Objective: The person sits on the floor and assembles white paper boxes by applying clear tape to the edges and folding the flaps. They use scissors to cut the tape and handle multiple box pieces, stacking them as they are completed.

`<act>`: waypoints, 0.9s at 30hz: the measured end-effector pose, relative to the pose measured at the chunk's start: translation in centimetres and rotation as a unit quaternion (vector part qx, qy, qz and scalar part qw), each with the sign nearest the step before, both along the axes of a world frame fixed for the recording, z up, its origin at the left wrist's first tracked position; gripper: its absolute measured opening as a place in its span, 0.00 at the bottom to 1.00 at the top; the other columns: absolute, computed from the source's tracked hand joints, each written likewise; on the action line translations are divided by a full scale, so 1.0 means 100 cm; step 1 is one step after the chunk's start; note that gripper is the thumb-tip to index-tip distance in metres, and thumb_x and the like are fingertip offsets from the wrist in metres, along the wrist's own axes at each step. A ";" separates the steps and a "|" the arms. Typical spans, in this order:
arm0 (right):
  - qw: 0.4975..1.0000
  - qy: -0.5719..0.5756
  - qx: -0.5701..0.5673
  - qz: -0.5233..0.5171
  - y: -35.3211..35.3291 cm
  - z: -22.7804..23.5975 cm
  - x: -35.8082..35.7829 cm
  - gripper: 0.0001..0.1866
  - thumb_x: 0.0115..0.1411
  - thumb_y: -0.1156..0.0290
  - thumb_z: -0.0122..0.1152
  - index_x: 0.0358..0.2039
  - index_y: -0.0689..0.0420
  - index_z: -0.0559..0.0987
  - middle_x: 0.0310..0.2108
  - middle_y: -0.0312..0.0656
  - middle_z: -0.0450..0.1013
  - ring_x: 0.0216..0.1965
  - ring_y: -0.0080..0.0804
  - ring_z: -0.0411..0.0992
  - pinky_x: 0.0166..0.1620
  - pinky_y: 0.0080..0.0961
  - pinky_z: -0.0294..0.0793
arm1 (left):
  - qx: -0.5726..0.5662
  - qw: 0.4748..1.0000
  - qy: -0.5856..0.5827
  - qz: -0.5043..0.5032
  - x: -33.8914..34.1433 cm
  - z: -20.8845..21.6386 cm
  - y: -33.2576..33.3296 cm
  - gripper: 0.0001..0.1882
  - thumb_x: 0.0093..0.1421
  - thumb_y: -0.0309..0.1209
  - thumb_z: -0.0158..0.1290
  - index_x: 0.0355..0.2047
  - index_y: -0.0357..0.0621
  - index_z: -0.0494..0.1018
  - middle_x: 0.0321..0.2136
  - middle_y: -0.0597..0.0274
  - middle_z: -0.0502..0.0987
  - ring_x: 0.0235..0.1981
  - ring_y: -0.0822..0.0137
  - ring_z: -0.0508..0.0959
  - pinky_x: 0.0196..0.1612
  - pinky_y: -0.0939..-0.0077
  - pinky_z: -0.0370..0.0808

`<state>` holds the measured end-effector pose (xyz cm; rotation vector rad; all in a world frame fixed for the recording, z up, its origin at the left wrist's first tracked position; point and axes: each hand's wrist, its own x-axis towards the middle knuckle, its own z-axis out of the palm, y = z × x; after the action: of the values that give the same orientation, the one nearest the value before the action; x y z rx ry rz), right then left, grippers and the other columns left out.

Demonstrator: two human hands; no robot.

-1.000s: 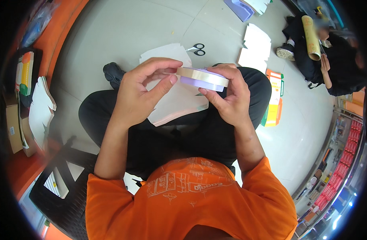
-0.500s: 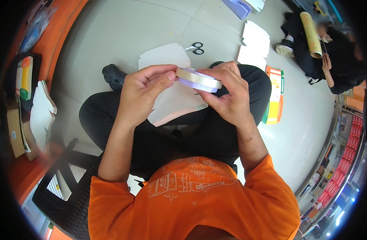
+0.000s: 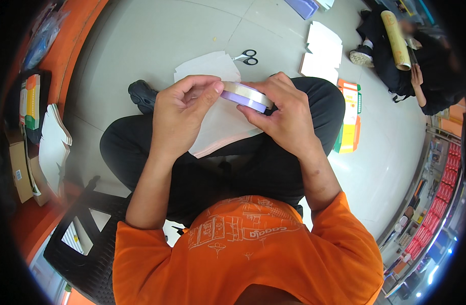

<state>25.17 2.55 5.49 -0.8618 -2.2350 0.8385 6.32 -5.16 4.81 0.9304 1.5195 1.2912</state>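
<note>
A roll of tape (image 3: 243, 95), with a cream band above a light purple one, is held between my two hands over my crossed legs. My left hand (image 3: 178, 118) pinches its left edge between thumb and forefinger. The thumb of my right hand (image 3: 288, 113) lies under the right end, with the fingers over the top. Below the roll, flat white cardboard sheets (image 3: 220, 128) lie stacked between my legs, partly covered by my hands.
Black-handled scissors (image 3: 249, 57) lie on the tiled floor (image 3: 141, 46) beyond the cardboard. Farther right are white card blanks (image 3: 322, 51) and a flattened printed carton (image 3: 348, 122). A black chair (image 3: 85, 244) stands at lower left. Another person holds a long yellowish roll (image 3: 395, 43) at upper right.
The roll has shifted slightly left and turned in my hands, showing more of its purple band. My right hand has moved a little left with it.
</note>
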 end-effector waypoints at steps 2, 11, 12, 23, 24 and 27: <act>0.997 0.005 -0.074 -0.007 0.000 0.000 0.001 0.18 0.46 0.75 0.75 0.40 0.59 0.82 0.31 0.39 0.77 0.33 0.30 0.72 0.37 0.26 0.73 | 0.013 1.000 0.002 0.010 -0.001 -0.001 0.000 0.12 0.63 0.30 0.59 0.42 0.33 0.79 0.35 0.58 0.82 0.37 0.74 0.79 0.44 0.79 0.75; 0.607 0.423 -0.673 0.011 0.003 -0.026 0.007 0.23 0.62 0.60 0.62 0.52 0.64 0.74 0.46 0.42 0.76 0.46 0.29 0.75 0.51 0.29 0.74 | 0.116 0.956 -0.194 -0.187 -0.011 0.001 0.005 0.19 0.63 0.26 0.57 0.54 0.36 0.71 0.42 0.59 0.78 0.47 0.70 0.77 0.51 0.75 0.73; 0.582 0.430 -0.689 0.044 0.002 -0.028 0.006 0.24 0.64 0.57 0.60 0.54 0.60 0.72 0.49 0.42 0.75 0.48 0.29 0.74 0.53 0.31 0.73 | 0.115 0.955 -0.195 -0.190 -0.008 0.002 0.006 0.23 0.62 0.24 0.59 0.56 0.36 0.68 0.40 0.57 0.78 0.44 0.69 0.78 0.50 0.74 0.75; 0.527 0.444 -0.723 0.036 -0.008 -0.030 -0.007 0.18 0.69 0.56 0.50 0.52 0.54 0.72 0.43 0.38 0.75 0.40 0.28 0.74 0.37 0.27 0.74 | 0.086 0.971 -0.189 -0.120 0.008 0.014 0.012 0.25 0.60 0.21 0.59 0.55 0.39 0.62 0.38 0.57 0.79 0.44 0.68 0.78 0.50 0.73 0.74; 0.525 0.449 -0.722 0.043 -0.008 -0.030 -0.007 0.18 0.69 0.56 0.50 0.52 0.54 0.72 0.43 0.38 0.75 0.40 0.28 0.74 0.37 0.27 0.74 | 0.088 0.972 -0.183 -0.116 0.007 0.014 0.012 0.25 0.60 0.22 0.59 0.55 0.39 0.62 0.38 0.57 0.80 0.44 0.68 0.78 0.50 0.73 0.73; 0.512 0.456 -0.726 0.056 -0.008 -0.032 -0.007 0.17 0.70 0.56 0.49 0.51 0.54 0.72 0.41 0.37 0.76 0.37 0.27 0.74 0.37 0.27 0.75 | 0.108 0.974 -0.178 -0.092 0.007 0.012 0.013 0.24 0.61 0.26 0.60 0.54 0.37 0.64 0.35 0.57 0.80 0.38 0.70 0.80 0.44 0.77 0.76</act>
<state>24.50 1.74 2.29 -0.5102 -0.2255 2.5065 7.02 -3.82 6.02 0.8942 1.0075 1.4175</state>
